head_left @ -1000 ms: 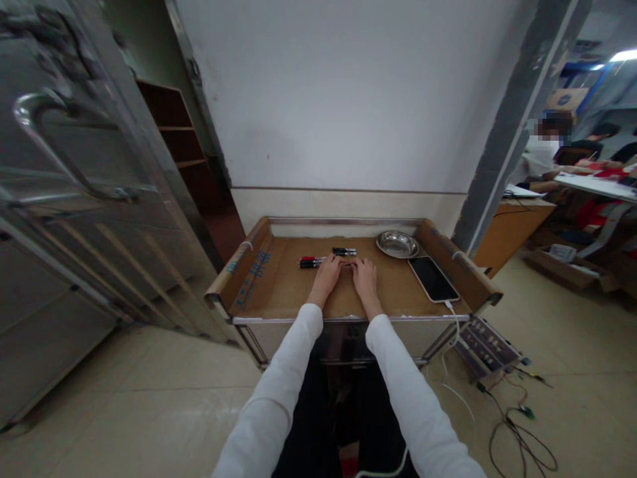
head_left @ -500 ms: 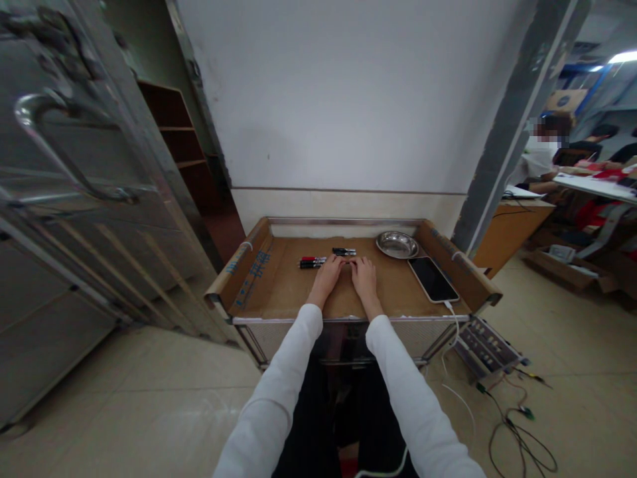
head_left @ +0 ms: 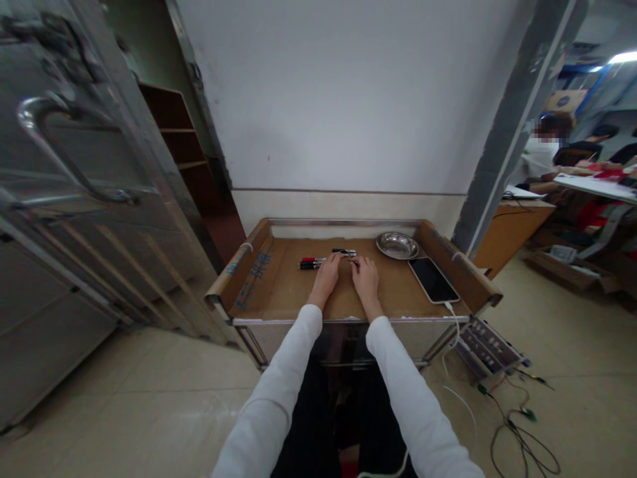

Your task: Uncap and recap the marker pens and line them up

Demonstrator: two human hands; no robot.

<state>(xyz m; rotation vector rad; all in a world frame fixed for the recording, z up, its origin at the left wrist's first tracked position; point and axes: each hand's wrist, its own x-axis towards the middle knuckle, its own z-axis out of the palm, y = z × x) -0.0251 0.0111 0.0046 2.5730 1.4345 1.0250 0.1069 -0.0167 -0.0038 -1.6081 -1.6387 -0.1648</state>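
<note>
Both hands are over the middle of a cardboard-lined cart top. My right hand (head_left: 365,274) is closed, pinching a small dark piece (head_left: 353,263) at its fingertips, too small to name. Just left of it, my left hand (head_left: 328,274) has its fingers curled together; whatever they hold is hidden. Beside the left hand lie a red marker pen (head_left: 307,259) and black marker pens (head_left: 308,265), partly covered by that hand. More black pens (head_left: 344,251) lie just beyond the fingertips.
A round steel dish (head_left: 397,244) stands at the back right of the cardboard (head_left: 283,289). In front of it lies a phone (head_left: 432,280) with a white cable (head_left: 456,325). Raised cardboard sides (head_left: 243,262) edge the cart. A person (head_left: 542,156) sits far right.
My fingertips have drawn slightly apart, and a small dark piece now shows at the right hand's fingers. The pens, dish and phone lie as before.
</note>
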